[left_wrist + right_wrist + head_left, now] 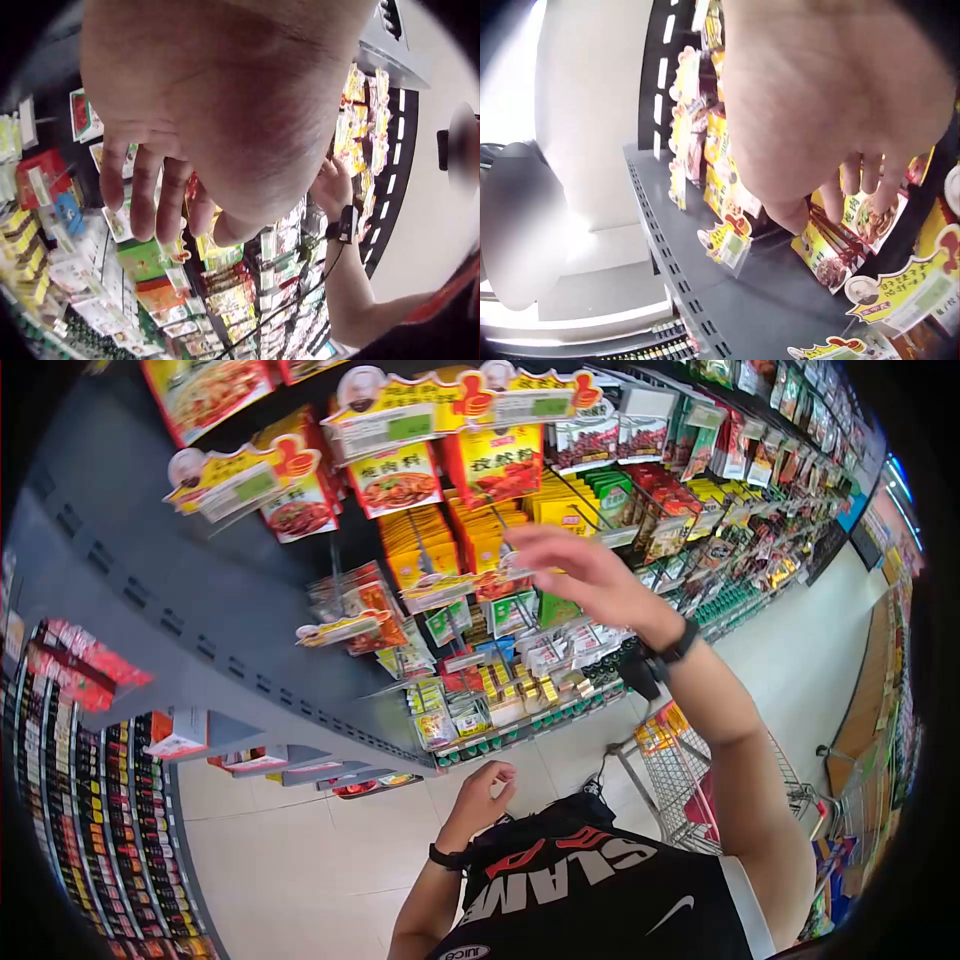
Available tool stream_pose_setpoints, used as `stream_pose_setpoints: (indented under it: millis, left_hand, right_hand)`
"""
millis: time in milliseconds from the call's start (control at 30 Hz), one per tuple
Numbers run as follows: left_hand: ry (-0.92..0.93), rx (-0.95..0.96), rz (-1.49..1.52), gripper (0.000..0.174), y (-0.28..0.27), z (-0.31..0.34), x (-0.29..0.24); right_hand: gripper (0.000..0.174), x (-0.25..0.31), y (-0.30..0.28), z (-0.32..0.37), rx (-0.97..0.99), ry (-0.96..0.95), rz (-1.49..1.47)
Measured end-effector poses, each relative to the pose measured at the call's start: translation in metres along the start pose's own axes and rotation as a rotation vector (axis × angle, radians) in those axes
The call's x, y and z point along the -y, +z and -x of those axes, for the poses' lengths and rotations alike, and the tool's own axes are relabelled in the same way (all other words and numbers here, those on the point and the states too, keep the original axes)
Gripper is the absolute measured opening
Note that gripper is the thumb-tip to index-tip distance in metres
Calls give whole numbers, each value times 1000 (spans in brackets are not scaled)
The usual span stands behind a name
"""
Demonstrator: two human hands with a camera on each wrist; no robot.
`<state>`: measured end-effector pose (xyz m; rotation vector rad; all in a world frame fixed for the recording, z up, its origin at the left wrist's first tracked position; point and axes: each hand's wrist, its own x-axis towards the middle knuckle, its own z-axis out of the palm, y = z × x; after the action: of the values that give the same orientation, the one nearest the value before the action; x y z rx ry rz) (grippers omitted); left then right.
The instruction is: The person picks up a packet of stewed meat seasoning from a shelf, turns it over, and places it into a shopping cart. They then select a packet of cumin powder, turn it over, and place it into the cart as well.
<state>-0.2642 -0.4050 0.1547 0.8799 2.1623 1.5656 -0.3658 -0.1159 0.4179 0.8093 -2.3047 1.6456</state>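
Seasoning packets: yellow, red and green, hanging in rows on hooks in front of you, from eleven to one o'clock in the head view, with printed price tags before them.
Your right hand: at two o'clock, raised before the rows, fingers slightly bent and loosely open, gripping nothing visible; whether the fingertips touch a packet you cannot tell.
Your left hand: at six o'clock, low before your black top, fingers relaxed and loosely bent, with nothing seen in it.
Shelving: a dark grey slotted panel runs from ten o'clock down toward seven; small yellow boxes sit on the lower shelf, just below the centre.
Floor: pale, shiny tiles, widest at seven o'clock and showing again at three.
Room: a wire shopping cart stands at four o'clock; a tall rack of bottles curves along eight o'clock.
Head view only: the whole cart and the lettering on your top.
Left wrist view only: a thin dark cable crossing the packet rows from your right wrist.
Right wrist view only: your right palm up close, over packets marked with pictured dishes, and a bright white glare at ten o'clock.
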Motion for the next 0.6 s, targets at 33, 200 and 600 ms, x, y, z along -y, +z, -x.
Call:
stream_pose_setpoints:
  millis: [33, 200, 600]
  left_hand:
    - [3, -48, 14, 19, -6, 8, 1]
    - [-19, -281, 35, 15, -33, 58, 6]
    - [-140, -636, 150, 10, -68, 132, 53]
  right_hand:
    - [29, -1, 10, -26, 36, 18, 31]
    - [64, -26, 46, -131, 41, 332, 531]
    - [65, -43, 73, -179, -248, 266, 376]
